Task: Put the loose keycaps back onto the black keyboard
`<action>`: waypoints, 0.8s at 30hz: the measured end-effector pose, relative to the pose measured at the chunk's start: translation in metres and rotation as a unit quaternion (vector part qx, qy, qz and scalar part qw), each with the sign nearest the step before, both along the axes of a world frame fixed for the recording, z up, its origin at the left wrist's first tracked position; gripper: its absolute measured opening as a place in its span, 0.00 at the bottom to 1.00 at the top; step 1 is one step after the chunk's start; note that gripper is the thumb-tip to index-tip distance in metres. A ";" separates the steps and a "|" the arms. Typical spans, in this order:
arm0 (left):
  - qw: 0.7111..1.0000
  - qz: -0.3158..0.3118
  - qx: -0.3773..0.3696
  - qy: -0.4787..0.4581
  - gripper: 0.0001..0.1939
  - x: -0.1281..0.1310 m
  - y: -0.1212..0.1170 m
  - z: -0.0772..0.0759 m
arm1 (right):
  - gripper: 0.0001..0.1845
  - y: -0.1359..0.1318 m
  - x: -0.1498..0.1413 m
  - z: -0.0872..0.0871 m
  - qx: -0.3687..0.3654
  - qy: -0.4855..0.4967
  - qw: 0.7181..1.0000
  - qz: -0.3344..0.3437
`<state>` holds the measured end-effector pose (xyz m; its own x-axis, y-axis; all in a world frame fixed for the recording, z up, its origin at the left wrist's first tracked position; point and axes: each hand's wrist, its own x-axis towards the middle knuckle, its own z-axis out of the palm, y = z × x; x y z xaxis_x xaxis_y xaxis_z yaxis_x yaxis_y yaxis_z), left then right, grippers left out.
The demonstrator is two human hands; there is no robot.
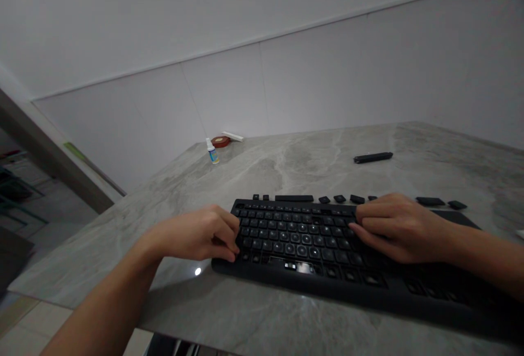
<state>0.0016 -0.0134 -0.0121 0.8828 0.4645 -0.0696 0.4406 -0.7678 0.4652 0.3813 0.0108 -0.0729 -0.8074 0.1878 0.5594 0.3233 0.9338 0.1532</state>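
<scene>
Black rectangular plastic keyboard (303, 238) on the near side of the grey marbled desk (286, 165), loose black plastic keycaps (293, 198) beyond its far edge. Left hand (207, 231): pinched at the near-left corner, contents hidden. Right hand (401, 227): curled over the right half, grip unclear. Keycap handling appears in hand; the next move calls for precise fingertip control.

A hand could pass over the table (295, 170) between the row of loose keys (293, 199) and the wall (327, 77), skirting the black stick (373, 158) on the right and the bottle (213, 152) farther left, while the left hand (207, 233) blocks the left end of the keyboard (303, 238) and the right hand (399, 227) part of its right.
</scene>
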 end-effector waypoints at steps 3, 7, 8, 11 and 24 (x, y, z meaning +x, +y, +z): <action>1.000 0.018 0.007 0.003 0.08 -0.002 0.002 0.002 | 0.21 0.000 0.000 0.000 -0.005 0.002 1.000 0.005; 0.999 0.026 -0.007 0.020 0.09 -0.002 0.001 0.002 | 0.20 0.001 0.000 -0.001 -0.004 0.003 1.000 0.005; 0.999 0.030 -0.010 0.020 0.09 -0.003 0.001 0.003 | 0.20 0.001 0.000 -0.001 -0.004 0.002 1.000 0.004; 0.999 0.042 -0.001 0.019 0.09 -0.005 0.001 0.002 | 0.20 0.001 0.001 -0.001 -0.007 0.000 1.000 0.005; 0.999 0.034 0.017 0.028 0.04 0.000 -0.005 0.003 | 0.20 0.000 0.001 -0.001 -0.010 -0.003 1.000 -0.001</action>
<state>0.0020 -0.0188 -0.0093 0.8447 0.5256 -0.1014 0.5166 -0.7508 0.4117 0.3828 0.0108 -0.0735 -0.8101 0.2015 0.5506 0.3252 0.9358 0.1360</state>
